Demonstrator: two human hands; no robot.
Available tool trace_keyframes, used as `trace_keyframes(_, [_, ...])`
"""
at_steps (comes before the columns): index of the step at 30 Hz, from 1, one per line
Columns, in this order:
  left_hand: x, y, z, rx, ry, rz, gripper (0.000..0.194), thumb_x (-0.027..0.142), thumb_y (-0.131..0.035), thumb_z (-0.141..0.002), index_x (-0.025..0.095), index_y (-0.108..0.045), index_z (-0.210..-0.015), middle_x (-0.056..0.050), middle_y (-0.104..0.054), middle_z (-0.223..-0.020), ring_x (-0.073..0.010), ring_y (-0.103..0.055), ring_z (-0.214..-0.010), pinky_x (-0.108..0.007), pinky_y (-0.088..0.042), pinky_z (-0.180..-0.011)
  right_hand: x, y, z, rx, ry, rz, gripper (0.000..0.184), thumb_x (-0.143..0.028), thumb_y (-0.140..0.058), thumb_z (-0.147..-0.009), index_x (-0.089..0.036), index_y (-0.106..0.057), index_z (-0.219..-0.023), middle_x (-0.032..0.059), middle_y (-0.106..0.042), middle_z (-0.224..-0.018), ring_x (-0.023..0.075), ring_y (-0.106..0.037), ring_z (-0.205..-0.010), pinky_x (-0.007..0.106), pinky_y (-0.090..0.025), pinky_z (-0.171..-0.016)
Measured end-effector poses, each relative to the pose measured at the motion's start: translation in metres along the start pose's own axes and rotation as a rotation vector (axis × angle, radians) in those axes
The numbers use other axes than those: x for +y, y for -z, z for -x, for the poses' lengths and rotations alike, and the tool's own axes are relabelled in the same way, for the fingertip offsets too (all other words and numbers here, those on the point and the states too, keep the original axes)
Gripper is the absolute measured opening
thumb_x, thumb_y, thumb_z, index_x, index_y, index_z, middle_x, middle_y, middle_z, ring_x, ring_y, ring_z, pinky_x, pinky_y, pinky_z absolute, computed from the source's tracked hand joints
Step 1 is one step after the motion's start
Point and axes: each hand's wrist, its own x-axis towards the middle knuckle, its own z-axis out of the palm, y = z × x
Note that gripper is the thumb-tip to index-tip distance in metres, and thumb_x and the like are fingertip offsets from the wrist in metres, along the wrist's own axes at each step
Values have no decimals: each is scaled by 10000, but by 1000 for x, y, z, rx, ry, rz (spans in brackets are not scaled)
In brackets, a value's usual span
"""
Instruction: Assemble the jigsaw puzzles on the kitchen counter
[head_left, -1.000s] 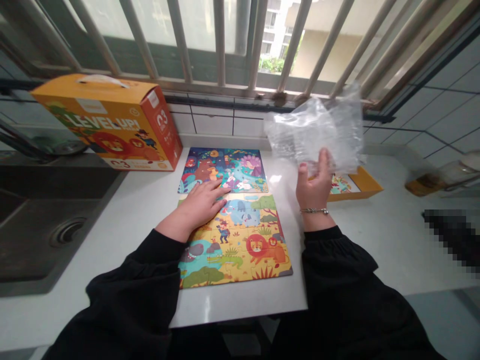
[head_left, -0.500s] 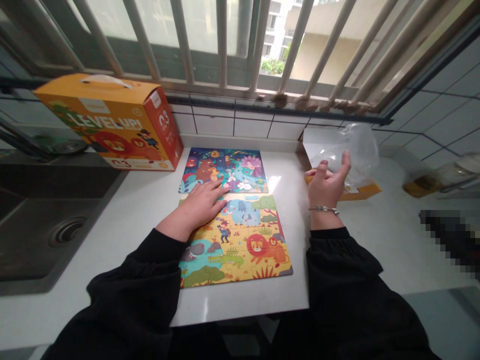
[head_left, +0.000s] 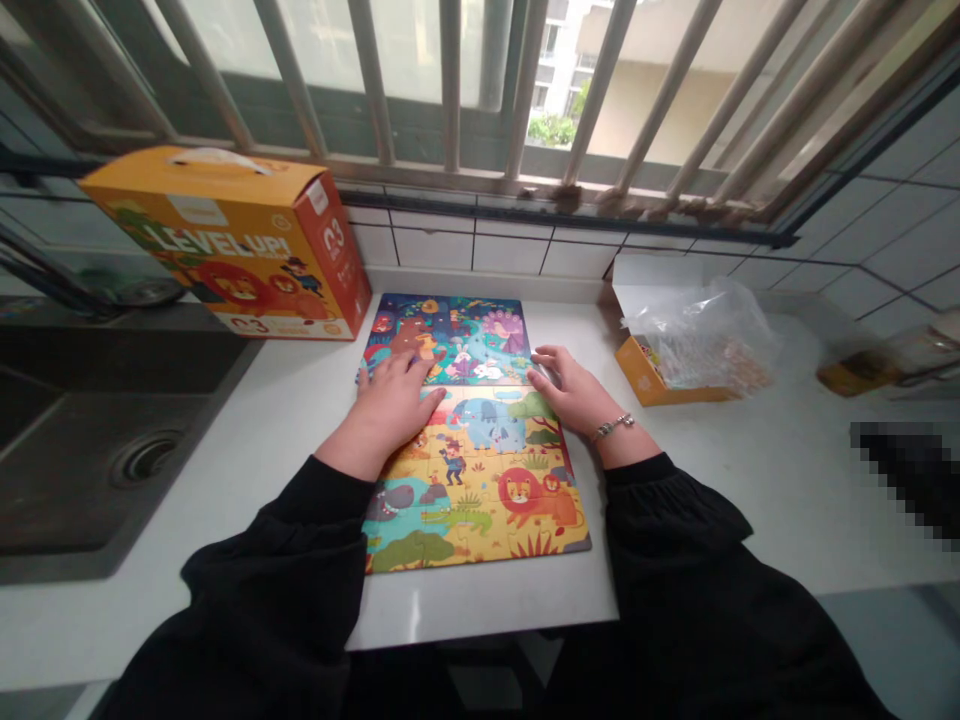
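Two assembled jigsaw puzzles lie flat on the counter, one above the other and meeting along an edge. The farther one, a dark blue night forest puzzle (head_left: 480, 325), shows a bear and rabbits. Nearer to me, the yellow savanna puzzle (head_left: 480, 490) has an elephant, lions and a crocodile. My left hand (head_left: 391, 405) rests across the left side where both puzzles meet, fingers apart, covering part of each. My right hand (head_left: 576, 398), with a bracelet at the wrist, is open at the right side of that seam, its fingertips at the night puzzle's edge.
An orange "LEVEL UP!" box (head_left: 232, 250) stands at the back left beside a dark sink (head_left: 82, 510). To the right, a small open orange box (head_left: 652, 375) holds a clear plastic bag (head_left: 712, 320). A barred window (head_left: 450, 90) rises behind the counter (head_left: 720, 500).
My right hand has moved left from the plastic bag to the right edge of the puzzles. The bag now lies on the small box. My left hand has shifted slightly left.
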Motion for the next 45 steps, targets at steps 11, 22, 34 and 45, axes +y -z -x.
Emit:
trace_keyframes(11, [1, 6, 3, -10, 105, -18, 682, 578, -527, -1085, 305, -510, -1709, -182, -421, -1801, -487, -413, -1628, -797, -343, -1283, -1, -6, -1, -63, 75, 20, 539, -514, -648, -1080, -226, -565, -1529, 194, -667, -1592, 356, -628, -1502, 613, -520, -1246])
trace_keyframes(22, [-6, -2, 1, 77, 78, 3, 636, 553, -561, -1059, 241, -612, -1610, -189, -523, -1724, -467, -516, -1537, -695, -386, -1289, -18, -10, 16, 92, 265, 151, 495, -438, -640, -1086, -196, -616, -1518, 210, -669, -1552, 358, -605, -1493, 628, -501, -1256])
trace_keyframes(34, [-30, -7, 93, 147, 2, 35, 731, 653, -529, -1046, 177, -608, -1596, -234, -421, -1783, -467, -381, -1656, -692, -342, -1331, 18, 58, 90, 655, -15, 507, 279, -326, -631, -1023, -188, -718, -1249, 196, -707, -1301, 357, -694, -1244, 534, -606, -1062])
trace_keyframes(45, [-27, -23, 178, -30, -222, 11, 965, 847, -734, -853, 358, -586, -1672, -97, -269, -1888, -524, -190, -1734, -736, -303, -1353, 78, 99, 107, 456, -207, 554, 292, -356, -723, -939, -206, -745, -1189, 176, -698, -1328, 349, -708, -1083, 501, -623, -892])
